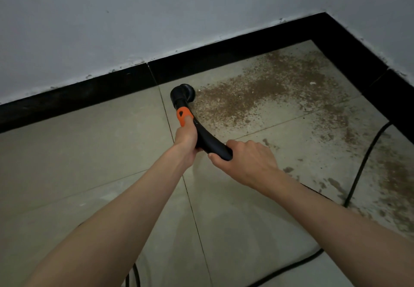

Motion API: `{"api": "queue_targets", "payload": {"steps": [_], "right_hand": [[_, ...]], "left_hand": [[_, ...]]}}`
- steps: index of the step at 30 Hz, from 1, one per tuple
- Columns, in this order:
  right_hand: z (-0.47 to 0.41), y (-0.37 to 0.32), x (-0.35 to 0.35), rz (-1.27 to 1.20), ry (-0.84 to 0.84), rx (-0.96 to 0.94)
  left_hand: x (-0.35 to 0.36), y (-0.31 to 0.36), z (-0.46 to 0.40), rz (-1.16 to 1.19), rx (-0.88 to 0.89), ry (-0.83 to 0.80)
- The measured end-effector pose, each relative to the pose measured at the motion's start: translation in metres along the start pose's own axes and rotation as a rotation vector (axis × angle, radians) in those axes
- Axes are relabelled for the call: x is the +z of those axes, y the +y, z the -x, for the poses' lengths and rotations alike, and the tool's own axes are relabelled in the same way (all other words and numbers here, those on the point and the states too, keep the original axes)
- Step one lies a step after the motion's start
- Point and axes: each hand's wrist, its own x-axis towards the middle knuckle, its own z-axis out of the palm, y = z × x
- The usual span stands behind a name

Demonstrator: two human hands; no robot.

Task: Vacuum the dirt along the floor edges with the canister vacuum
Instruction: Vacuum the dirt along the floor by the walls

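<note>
Head view is showing me both hands working a black vacuum wand [202, 137] with an orange collar [184, 116]. My left hand [186, 138] is gripping the wand just behind the collar, fingers curled round it. My right hand [246, 163] is clamping the wand's rear end, thumb underneath. Ahead of the collar, the round brush head [182, 91] is sitting on the tiled floor [89, 152], near the black skirting [89, 91] and touching the left edge of a brown dirt patch [264, 89]. Right of the wand, that dirt is spreading toward the corner and trailing along the right-hand skirting, where a black cable [363, 165] is lying across the tiles.
</note>
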Motion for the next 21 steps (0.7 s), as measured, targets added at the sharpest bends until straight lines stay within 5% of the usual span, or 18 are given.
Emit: {"api": "queue_targets", "payload": {"steps": [21], "right_hand": [[-0.027, 0.079, -0.017, -0.028, 0.138, 0.276]], "left_hand": [[0.127, 0.007, -0.036, -0.154, 0.06, -0.165]]}}
